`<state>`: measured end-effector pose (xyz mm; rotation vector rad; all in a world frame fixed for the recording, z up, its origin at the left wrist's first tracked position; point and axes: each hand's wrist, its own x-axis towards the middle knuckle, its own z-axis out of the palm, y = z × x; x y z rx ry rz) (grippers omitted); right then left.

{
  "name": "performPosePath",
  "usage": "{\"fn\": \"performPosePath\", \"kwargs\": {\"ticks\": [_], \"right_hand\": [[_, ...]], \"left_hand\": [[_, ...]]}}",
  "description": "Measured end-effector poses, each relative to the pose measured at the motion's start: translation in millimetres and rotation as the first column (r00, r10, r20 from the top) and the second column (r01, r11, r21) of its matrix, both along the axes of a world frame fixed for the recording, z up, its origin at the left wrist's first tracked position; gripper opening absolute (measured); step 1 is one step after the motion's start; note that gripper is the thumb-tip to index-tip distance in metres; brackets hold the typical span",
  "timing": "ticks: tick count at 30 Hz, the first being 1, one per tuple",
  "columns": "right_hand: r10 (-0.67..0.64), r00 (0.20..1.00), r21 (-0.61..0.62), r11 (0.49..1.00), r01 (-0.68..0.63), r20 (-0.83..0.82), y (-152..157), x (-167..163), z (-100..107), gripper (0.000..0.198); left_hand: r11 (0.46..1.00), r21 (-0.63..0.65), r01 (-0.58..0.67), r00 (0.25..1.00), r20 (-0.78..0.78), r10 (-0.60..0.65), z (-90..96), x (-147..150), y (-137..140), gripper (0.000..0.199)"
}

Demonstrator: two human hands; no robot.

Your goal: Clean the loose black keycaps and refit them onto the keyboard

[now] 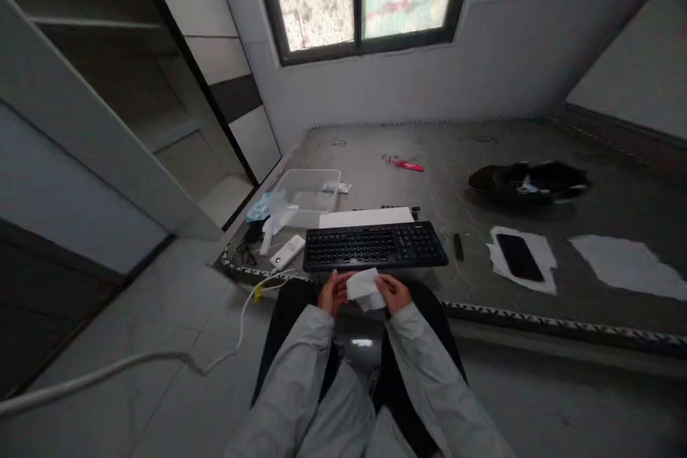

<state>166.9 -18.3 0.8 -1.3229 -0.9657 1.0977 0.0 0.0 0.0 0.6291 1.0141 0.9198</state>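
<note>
Pale grey fabric sleeves [298, 366] closest | left hand [333, 293] + right hand [396, 293]: fingers pinching left/right edges of small white papery sheet [363, 288], near side of long black plastic keyboard [374, 246] | imo light, even grip avoids tearing

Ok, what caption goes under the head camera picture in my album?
Left hand and right hand hold a small white sheet in front of a black keyboard.

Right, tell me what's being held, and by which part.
A white paper: the left hand holds its left edge, the right hand its right edge.
</note>
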Motion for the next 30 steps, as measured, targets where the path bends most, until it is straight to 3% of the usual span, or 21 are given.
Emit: {"fn": "performPosePath", "kwargs": {"ticks": [5,7,9,12,18,22,26,30], "right_hand": [[-0.032,0.999,0.031,0.999,0.031,0.02,4,2,-10,0.049],[-0.007,0.997,0.035,0.999,0.004,0.072,6,4,-13,0.045],[-0.017,0.988,0.046,0.999,0.01,0.156,8,4,-15,0.042],[-0.11,0.962,0.064,0.993,0.097,0.249,12,4,-17,0.04],[-0.247,0.928,0.059,0.969,0.24,0.278,21,10,-15,0.039],[-0.236,0.882,0.091,0.972,0.218,0.408,27,25,1,0.033],[-0.156,0.741,0.158,0.985,0.068,0.654,52,60,38,0.029],[-0.146,0.488,0.192,0.98,-0.045,0.861,126,100,74,0.033]], "left_hand": [[0.977,0.161,0.138,0.982,-0.155,-0.113,-0.7,9,2,0.054],[0.945,0.275,0.174,0.961,-0.256,-0.103,3.9,12,2,0.043],[0.933,0.309,0.185,0.95,-0.3,-0.089,8.1,14,4,0.035],[0.939,0.301,0.167,0.942,-0.331,-0.061,11.2,16,10,0.028],[0.966,0.249,0.072,0.944,-0.331,0.015,14.0,17,28,0.026],[0.982,0.186,0.04,0.956,-0.291,0.017,15.5,16,35,0.027],[0.988,0.144,0.05,0.957,-0.291,-0.006,16.5,16,36,0.029],[0.993,0.096,0.064,0.956,-0.293,-0.034,15.8,17,38,0.031]]}}
